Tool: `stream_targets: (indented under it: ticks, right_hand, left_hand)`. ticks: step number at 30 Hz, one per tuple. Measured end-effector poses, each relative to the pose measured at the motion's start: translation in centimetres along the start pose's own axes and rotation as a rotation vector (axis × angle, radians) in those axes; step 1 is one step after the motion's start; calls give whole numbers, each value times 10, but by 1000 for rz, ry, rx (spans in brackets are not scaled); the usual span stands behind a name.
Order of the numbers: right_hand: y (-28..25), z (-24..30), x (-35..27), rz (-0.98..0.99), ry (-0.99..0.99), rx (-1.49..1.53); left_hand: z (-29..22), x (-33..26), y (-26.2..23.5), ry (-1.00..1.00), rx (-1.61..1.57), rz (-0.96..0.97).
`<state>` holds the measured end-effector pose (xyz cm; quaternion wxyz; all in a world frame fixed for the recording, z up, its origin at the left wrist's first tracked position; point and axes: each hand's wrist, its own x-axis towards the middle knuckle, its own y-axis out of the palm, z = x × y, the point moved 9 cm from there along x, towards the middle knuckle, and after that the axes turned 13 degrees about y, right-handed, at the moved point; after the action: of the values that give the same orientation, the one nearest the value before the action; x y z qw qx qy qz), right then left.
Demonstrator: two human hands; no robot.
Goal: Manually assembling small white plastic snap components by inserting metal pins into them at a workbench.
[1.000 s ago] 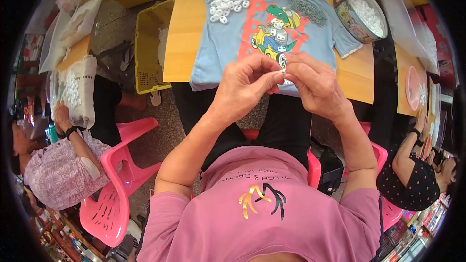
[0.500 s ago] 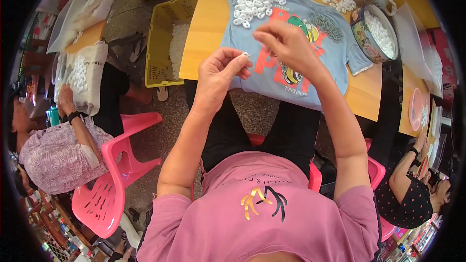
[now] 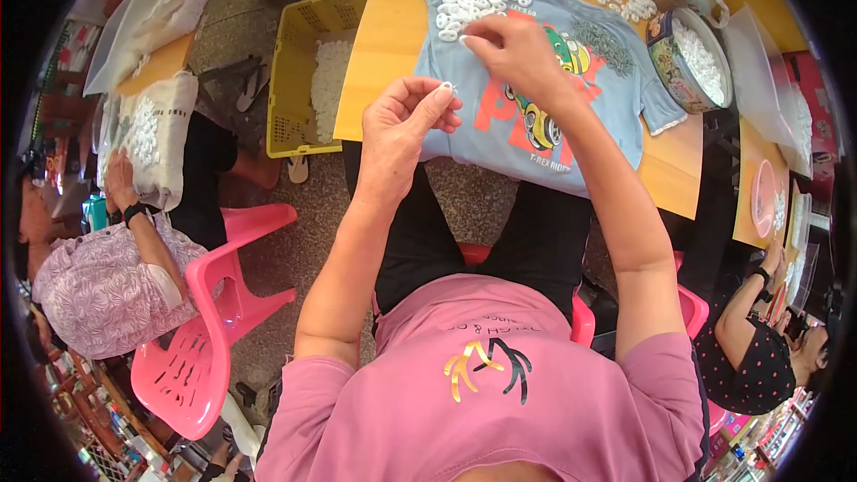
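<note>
The table (image 3: pixel 384 45) has a smooth yellow top, like laminated wood with a slight sheen. Spread over it is a light blue T-shirt (image 3: pixel 616 89) of soft matt cotton-like cloth, with a flat printed cartoon in red and yellow. The small white rings (image 3: pixel 469 4) heaped on it look like hard, smooth plastic; the one pinched in the left hand (image 3: pixel 406 125) has the same pale gloss. The little grey pile (image 3: pixel 605 40) by the print looks like thin metal. The round tin (image 3: pixel 687 58) has a shiny printed metal wall. The yellow crate (image 3: pixel 295 80) is perforated plastic, the pink chair (image 3: pixel 201 339) glossy moulded plastic, and the floor (image 3: pixel 312 214) rough and speckled.
</note>
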<state>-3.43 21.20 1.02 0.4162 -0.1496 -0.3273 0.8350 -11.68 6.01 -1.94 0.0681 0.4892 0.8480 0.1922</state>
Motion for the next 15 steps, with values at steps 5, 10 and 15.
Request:
stream_targets:
  ticks: [5, 10, 15]
  right_hand:
    - [-14, -8, -43, 237, 286, 695]
    - [-35, 0, -72, 191, 260, 960]
    - [-49, 3, -85, 102, 220, 894]
  left_hand:
    - [-6, 4, 24, 19, -101, 20]
    - [-10, 4, 48, 23, -118, 66]
    - [-12, 2, 65, 48, -128, 116]
